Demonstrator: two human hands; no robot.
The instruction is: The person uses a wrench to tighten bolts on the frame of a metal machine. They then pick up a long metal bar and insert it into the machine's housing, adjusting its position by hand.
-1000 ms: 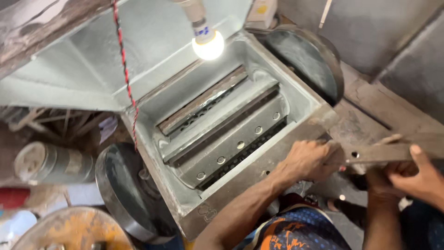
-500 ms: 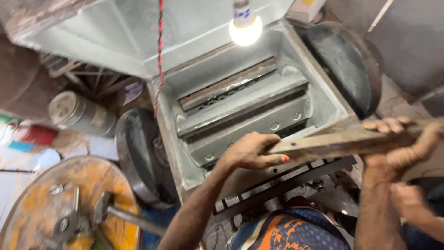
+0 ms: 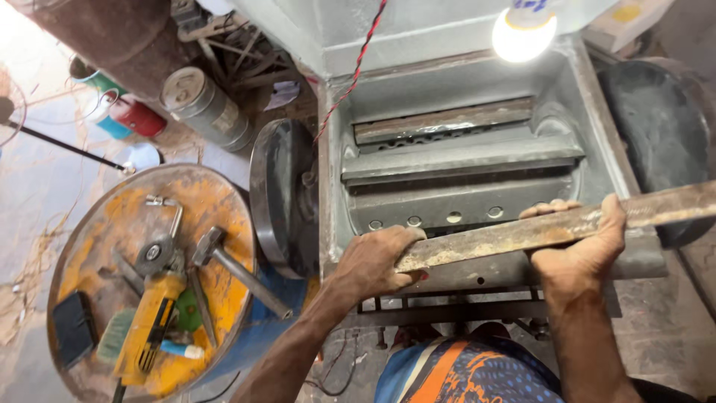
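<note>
Both hands grip a long rusty metal bar (image 3: 522,233) held across the front edge of the open grey machine housing (image 3: 335,186), approx at 5 o'clock in frame. Left hand (image 3: 373,261) is wrapped round the bar's near end, fingers curled over the top; right hand (image 3: 578,242) clamps it further along, fingers over the top, w/ the bar running on past it toward 3 o'clock. Inside the housing, a rotor w/ flat blades (image 3: 455,153) sits at 12 o'clock from the hands, lit by a bare bulb (image 3: 522,33) above. A dark flywheel (image 3: 280,198) sits at 9 o'clock of the housing. Further at 8 o'clock, an orange drum top (image 3: 104,224) carries a yellow angle grinder (image 3: 153,325) & a hammer (image 3: 239,269).
</note>
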